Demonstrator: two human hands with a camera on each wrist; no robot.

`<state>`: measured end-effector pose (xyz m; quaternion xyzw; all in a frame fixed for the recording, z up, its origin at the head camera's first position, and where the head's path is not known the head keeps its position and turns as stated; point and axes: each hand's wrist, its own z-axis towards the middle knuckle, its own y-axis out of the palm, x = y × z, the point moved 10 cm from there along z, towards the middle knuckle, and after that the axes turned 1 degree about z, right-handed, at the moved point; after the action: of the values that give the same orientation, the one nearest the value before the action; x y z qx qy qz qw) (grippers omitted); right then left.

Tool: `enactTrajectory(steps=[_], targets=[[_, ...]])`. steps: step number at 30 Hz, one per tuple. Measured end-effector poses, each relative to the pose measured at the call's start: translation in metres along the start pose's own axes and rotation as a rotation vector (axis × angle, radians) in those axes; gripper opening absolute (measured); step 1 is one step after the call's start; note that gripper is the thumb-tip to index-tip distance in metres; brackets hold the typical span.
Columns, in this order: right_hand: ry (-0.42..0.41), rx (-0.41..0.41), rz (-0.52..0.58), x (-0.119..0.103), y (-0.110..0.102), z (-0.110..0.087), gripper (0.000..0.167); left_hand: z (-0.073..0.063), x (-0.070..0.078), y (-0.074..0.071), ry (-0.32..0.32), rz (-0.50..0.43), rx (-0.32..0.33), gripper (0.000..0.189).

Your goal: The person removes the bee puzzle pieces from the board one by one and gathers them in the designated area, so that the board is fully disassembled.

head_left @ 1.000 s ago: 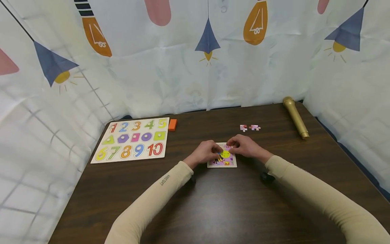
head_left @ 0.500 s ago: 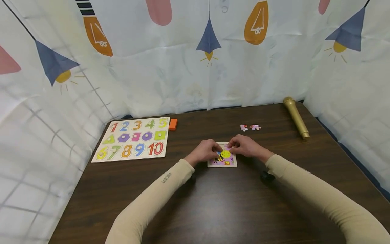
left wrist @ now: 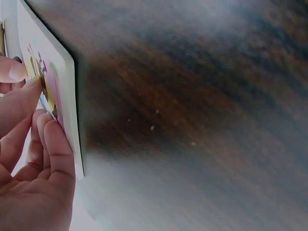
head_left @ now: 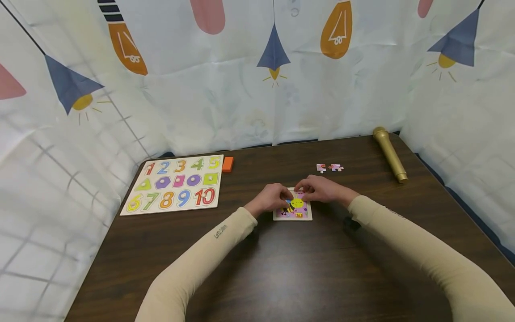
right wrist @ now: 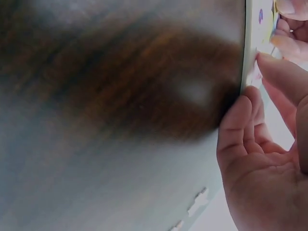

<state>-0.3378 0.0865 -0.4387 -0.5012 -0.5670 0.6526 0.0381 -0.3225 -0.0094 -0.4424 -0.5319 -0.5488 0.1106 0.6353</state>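
A small square jigsaw puzzle (head_left: 293, 218) with a pale frame, showing a yellow bee on pink, lies flat at the middle of the table. My left hand (head_left: 271, 197) holds it on the left, thumb tip on the picture and the outer fingers curled against the frame in the left wrist view. On the upper right, my right hand (head_left: 319, 188) spans the puzzle with bent thumb and forefinger. The right wrist view shows the right thumb (right wrist: 274, 72) on the picture and lower fingers at the frame's edge. The fingers hide the upper part of the puzzle.
Two loose pink jigsaw pieces (head_left: 336, 167) lie behind my right hand. A number-and-shape board (head_left: 169, 183) sits at the back left, an orange block (head_left: 227, 164) beside its corner. The gold microphone (head_left: 390, 155) lies at the back right. Printed curtains surround the table.
My right hand has shifted slightly left and away from me over the puzzle's top, its forearm lifting a little. The left hand stays almost where it was.
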Motion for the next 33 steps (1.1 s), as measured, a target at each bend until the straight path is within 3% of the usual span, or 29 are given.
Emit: enactTrajectory(steps=[17, 33], targets=[[-0.017, -0.125, -0.077, -0.008, 0.004, 0.01, 0.029, -0.001, 0.002, 0.0, -0.001, 0.005, 0.018, 0.023], [0.018, -0.08, -0.03, -0.003, 0.002, 0.008, 0.028, -0.002, 0.004, 0.0, 0.005, 0.017, 0.02, 0.021]])
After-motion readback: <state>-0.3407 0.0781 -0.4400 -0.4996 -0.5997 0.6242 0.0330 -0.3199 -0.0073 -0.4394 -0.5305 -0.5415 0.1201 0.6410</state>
